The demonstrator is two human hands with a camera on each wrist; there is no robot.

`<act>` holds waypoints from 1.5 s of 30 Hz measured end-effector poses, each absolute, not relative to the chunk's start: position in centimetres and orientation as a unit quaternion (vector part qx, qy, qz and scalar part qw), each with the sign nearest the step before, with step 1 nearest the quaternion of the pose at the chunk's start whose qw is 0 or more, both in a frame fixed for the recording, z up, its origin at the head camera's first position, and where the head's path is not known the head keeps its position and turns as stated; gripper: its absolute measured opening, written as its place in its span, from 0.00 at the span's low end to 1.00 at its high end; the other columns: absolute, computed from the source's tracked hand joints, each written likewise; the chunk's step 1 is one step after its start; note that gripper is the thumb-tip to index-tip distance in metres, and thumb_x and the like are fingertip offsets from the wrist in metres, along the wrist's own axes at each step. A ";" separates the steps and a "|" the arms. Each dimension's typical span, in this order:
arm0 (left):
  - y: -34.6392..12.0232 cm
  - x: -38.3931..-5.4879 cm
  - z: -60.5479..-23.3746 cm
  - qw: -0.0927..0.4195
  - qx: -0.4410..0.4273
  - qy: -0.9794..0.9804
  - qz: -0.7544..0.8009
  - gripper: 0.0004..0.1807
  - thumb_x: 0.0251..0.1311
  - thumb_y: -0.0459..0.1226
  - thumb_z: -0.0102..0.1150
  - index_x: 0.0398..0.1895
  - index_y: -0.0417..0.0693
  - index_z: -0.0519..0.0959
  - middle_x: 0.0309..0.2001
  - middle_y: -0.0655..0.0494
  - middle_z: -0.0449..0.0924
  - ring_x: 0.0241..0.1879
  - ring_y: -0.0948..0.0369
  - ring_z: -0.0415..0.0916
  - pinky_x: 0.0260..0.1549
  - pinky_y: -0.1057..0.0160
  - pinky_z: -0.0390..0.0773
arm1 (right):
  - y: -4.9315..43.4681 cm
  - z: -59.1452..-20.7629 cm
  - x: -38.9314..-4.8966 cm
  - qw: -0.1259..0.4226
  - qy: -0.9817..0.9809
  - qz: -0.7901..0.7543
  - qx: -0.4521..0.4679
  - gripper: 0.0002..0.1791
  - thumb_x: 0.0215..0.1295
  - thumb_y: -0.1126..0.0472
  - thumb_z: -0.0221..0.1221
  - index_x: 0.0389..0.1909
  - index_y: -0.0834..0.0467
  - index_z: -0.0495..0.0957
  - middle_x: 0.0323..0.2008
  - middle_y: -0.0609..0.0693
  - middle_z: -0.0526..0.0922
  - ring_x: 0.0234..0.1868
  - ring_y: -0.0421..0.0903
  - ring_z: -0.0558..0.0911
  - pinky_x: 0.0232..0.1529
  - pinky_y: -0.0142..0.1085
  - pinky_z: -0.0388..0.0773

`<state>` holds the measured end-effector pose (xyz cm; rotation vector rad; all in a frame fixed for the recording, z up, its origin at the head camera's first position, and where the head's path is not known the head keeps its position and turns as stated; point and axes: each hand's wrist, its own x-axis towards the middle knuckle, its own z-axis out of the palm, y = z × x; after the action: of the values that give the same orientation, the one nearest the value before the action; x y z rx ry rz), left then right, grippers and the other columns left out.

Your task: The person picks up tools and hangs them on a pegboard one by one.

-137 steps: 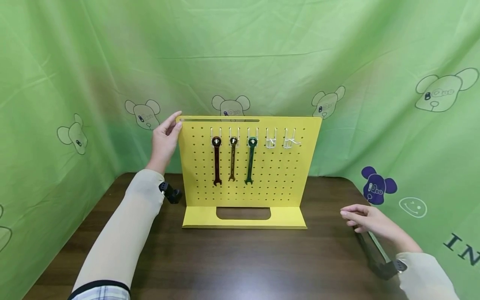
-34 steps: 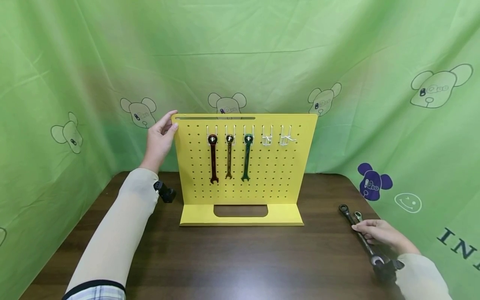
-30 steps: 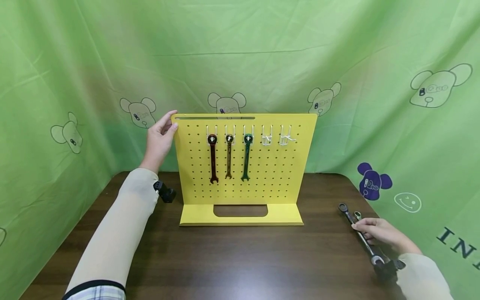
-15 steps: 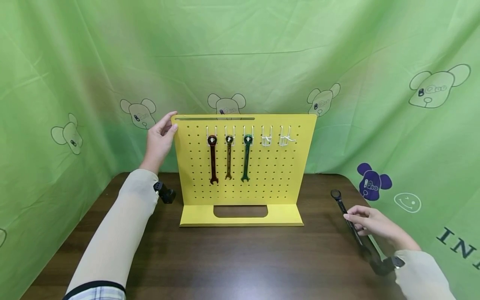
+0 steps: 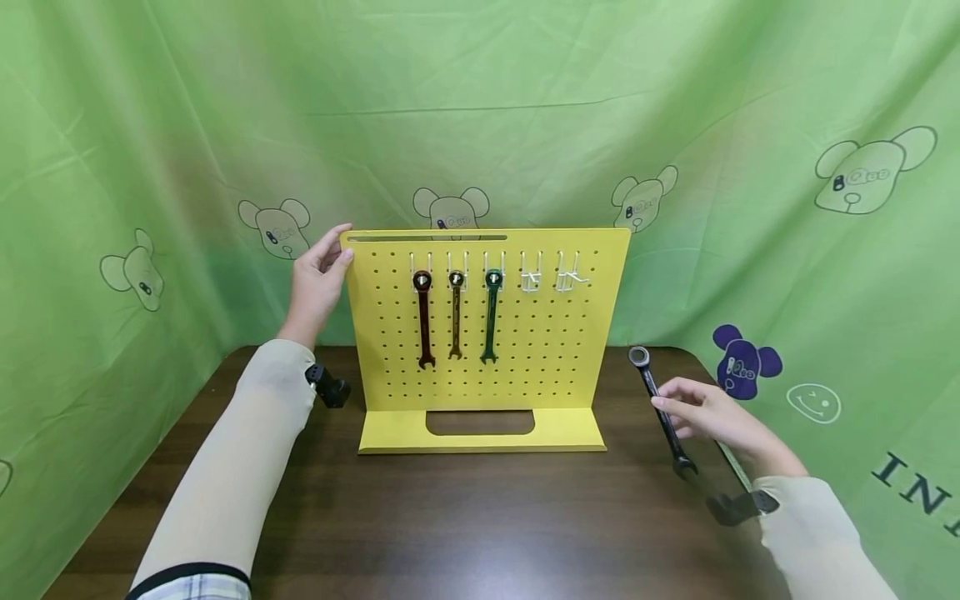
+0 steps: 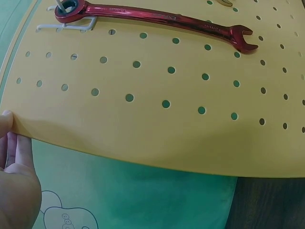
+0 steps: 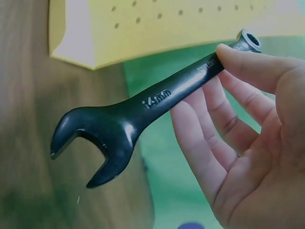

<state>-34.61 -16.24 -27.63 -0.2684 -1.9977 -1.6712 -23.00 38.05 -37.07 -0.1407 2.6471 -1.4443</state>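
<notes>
My left hand (image 5: pixel 317 287) pinches the top left corner of a yellow pegboard stand (image 5: pixel 555 358), thumb in front and fingers behind. My right hand (image 5: pixel 716 417) holds a black combination wrench (image 5: pixel 662 408) between thumb and fingers, right of the board and tilted, ring end up. The right wrist view shows its open end and a 14mm mark on the black wrench (image 7: pixel 157 98). On the board's hooks hang a dark red wrench (image 5: pixel 424 325), a bronze wrench (image 5: pixel 456 321) and a green wrench (image 5: pixel 491 321). Two white wire hooks (image 5: pixel 531 282) follow to their right.
The stand's yellow base with a cut-out rests on a dark brown wooden table (image 5: pixel 480 525). A green printed curtain (image 5: pixel 480 108) hangs close behind and along both sides. The red wrench (image 6: pixel 167 16) lies nearest my left hand.
My right hand has taken hold of the black wrench, lifted it off the table's right side and carried it left toward the board. A smaller wrench beside it is now hidden. The left hand stays put.
</notes>
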 end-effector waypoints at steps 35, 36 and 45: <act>-16.4 -34.6 -27.7 0.249 -0.095 -0.743 -0.614 0.21 0.73 0.34 0.55 0.67 0.56 0.77 0.51 0.51 0.76 0.48 0.62 0.72 0.49 0.67 0.75 | 24.8 -31.3 -27.5 0.010 0.831 -0.532 -0.161 0.19 0.73 0.53 0.60 0.52 0.65 0.75 0.41 0.56 0.76 0.39 0.49 0.81 0.43 0.41 0.83; -16.4 -34.6 -27.7 0.249 -0.094 -0.743 -0.614 0.21 0.73 0.35 0.55 0.67 0.56 0.76 0.51 0.51 0.76 0.48 0.62 0.72 0.49 0.67 0.75 | 24.6 -31.3 -27.6 0.010 0.829 -0.535 -0.160 0.19 0.73 0.53 0.60 0.52 0.64 0.75 0.40 0.55 0.76 0.39 0.48 0.80 0.43 0.41 0.83; -16.4 -34.5 -27.7 0.252 -0.098 -0.741 -0.615 0.21 0.73 0.34 0.55 0.67 0.55 0.76 0.51 0.52 0.76 0.49 0.62 0.72 0.49 0.67 0.75 | 24.0 -32.1 -29.1 0.012 0.820 -0.552 -0.150 0.19 0.73 0.54 0.60 0.53 0.66 0.74 0.40 0.55 0.76 0.41 0.46 0.79 0.45 0.38 0.83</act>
<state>-34.54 -16.37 -27.65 -0.2666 -2.0144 -1.6736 -29.12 24.00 -32.08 -0.4683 2.5573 -1.7191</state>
